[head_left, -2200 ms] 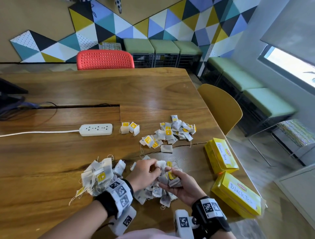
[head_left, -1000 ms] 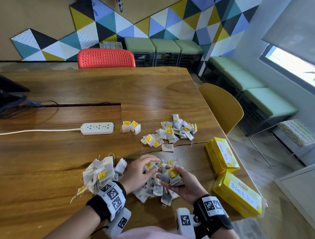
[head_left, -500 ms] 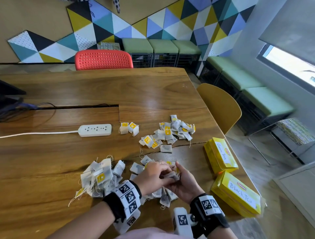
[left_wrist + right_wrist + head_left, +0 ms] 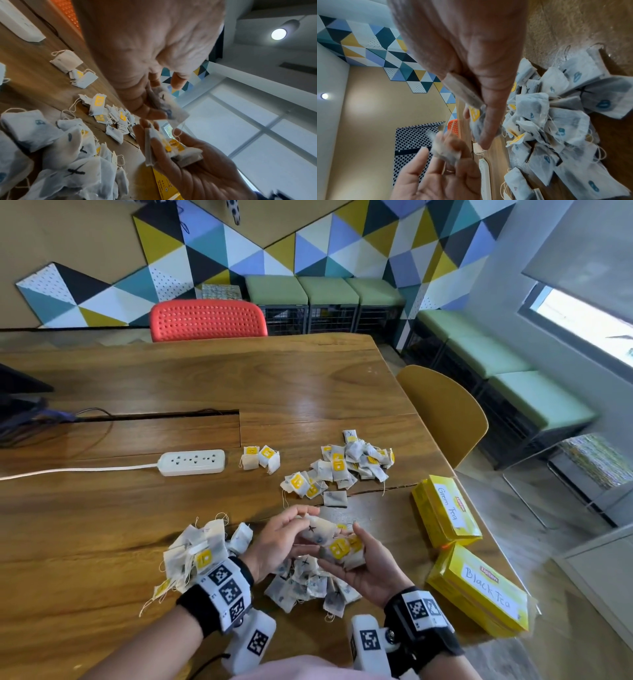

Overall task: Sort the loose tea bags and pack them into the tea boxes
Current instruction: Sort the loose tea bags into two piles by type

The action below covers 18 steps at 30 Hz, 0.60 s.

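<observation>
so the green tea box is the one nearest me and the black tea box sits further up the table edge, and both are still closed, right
Not quite: they are swapped. In the head view the Black Tea box lies nearest you and the Green Tea box sits further up the table edge. Both do look closed.

Power strip (image 4: 191,462) on table (image 4: 102,508); red chair (image 4: 207,320) behind.

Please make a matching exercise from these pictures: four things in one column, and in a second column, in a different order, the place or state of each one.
1. Green Tea box
2. Black Tea box
3. power strip
4. X-marked tea bag

A. pinched in the left hand
B. nearest table corner, right side
C. lying left of the small tea bag group
D. just beyond the other yellow box

Pairs: 1-D, 2-B, 3-C, 4-A
</observation>
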### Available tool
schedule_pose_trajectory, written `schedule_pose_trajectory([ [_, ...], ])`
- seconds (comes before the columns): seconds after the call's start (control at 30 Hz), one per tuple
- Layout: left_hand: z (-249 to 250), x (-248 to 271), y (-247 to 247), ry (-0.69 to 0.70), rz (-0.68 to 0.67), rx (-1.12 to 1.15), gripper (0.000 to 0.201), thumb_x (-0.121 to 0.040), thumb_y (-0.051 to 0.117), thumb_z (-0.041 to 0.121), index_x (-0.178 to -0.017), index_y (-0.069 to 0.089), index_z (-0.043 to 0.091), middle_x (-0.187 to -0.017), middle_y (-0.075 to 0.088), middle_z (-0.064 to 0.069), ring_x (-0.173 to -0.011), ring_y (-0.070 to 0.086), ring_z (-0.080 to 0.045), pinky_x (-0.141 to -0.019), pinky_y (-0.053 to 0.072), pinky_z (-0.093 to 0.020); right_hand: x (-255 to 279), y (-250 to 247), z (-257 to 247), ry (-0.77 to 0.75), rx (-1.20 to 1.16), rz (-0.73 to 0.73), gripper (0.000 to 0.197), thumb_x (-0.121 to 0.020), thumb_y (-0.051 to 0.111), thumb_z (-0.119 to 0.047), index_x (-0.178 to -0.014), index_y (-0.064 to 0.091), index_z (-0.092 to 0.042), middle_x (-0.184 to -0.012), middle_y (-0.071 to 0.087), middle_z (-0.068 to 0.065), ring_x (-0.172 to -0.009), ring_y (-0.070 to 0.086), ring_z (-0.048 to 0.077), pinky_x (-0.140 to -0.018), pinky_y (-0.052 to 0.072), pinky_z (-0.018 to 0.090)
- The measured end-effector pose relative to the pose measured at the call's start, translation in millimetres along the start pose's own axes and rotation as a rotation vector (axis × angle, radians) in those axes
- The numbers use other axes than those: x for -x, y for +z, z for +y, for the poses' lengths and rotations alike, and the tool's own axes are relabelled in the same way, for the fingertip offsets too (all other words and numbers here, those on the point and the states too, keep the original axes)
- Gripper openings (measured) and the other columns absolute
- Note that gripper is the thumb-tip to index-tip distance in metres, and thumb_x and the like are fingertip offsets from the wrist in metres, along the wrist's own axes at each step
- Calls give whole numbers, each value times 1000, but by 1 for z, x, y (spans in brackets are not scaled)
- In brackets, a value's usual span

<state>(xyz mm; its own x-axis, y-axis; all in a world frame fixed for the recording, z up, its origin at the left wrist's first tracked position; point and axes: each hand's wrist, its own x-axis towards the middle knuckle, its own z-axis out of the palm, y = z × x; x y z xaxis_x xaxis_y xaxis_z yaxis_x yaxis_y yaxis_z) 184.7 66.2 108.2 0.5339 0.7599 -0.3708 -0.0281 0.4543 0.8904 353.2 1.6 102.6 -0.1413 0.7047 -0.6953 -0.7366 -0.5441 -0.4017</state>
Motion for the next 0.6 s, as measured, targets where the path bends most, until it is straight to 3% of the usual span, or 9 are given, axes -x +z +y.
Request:
schedule_pose_trajectory([
  [0.1,-1,1,5,80,28,-174,19,-100,46,14,-98,58,0,-61,56,-1,-57,51,-15,-56,43,-30,-3,2,0,0,-28,-15,49,-101,37,-43,-102,58,1,-105,66,30,-86,69,40,-81,51,48],
  [0.17,-1,3,9,129,5,-307,25,-95,55,26,-96,60,1,-53,50,6,-50,43,-10,-54,36,-27,-5,4,0,0,-44,-12,52,-101,37,-44,-107,57,3,-106,65,31,-88,69,40,-80,53,49],
  [0.2,-1,3,12,142,-11,-405,29,-89,60,37,-98,63,9,-58,55,8,-52,48,-8,-54,39,-27,-7,3,0,1,-46,-4,54,-101,37,-45,-112,56,5,-107,65,30,-88,69,39,-80,54,49],
  [0.27,-1,2,17,188,-43,-676,36,-76,67,55,-101,66,29,-84,69,9,-73,64,-7,-67,52,-30,-9,2,0,1,-49,-13,60,-100,37,-47,-121,53,7,-112,62,29,-91,67,37,-84,53,48],
  [0.37,-6,0,25,253,-111,-1000,53,-70,74,56,-115,65,29,-113,69,6,-103,63,-8,-90,51,-30,-14,0,2,17,-2,-14,71,-98,33,-53,-129,52,8,-115,61,27,-97,65,35,-80,56,42],
  [0.4,-7,-1,27,280,-117,-1060,50,-72,75,52,-115,66,27,-115,68,6,-105,62,-7,-92,50,-29,-15,0,2,13,7,-5,71,-97,33,-54,-129,52,7,-112,63,24,-95,66,33,-77,56,39],
  [0.47,-6,-2,31,322,-81,-1091,34,-79,72,44,-106,71,23,-108,70,5,-97,63,-7,-82,50,-22,-15,0,2,-9,-32,-2,66,-98,33,-54,-129,50,1,-114,61,23,-94,65,33,-78,56,41],
  [0.53,-6,-4,30,312,-72,-985,22,-83,70,36,-98,74,20,-103,72,6,-92,63,-5,-70,46,-11,-13,0,2,-38,-73,-9,63,-99,31,-52,-127,47,3,-122,57,27,-98,65,36,-85,56,49],
  [0.6,-5,-7,26,249,-81,-783,15,-85,69,32,-93,75,20,-95,74,10,-85,66,-2,-71,49,-12,-9,0,1,-52,-50,-24,64,-101,29,-50,-124,48,7,-111,63,29,-91,68,36,-80,58,47],
])
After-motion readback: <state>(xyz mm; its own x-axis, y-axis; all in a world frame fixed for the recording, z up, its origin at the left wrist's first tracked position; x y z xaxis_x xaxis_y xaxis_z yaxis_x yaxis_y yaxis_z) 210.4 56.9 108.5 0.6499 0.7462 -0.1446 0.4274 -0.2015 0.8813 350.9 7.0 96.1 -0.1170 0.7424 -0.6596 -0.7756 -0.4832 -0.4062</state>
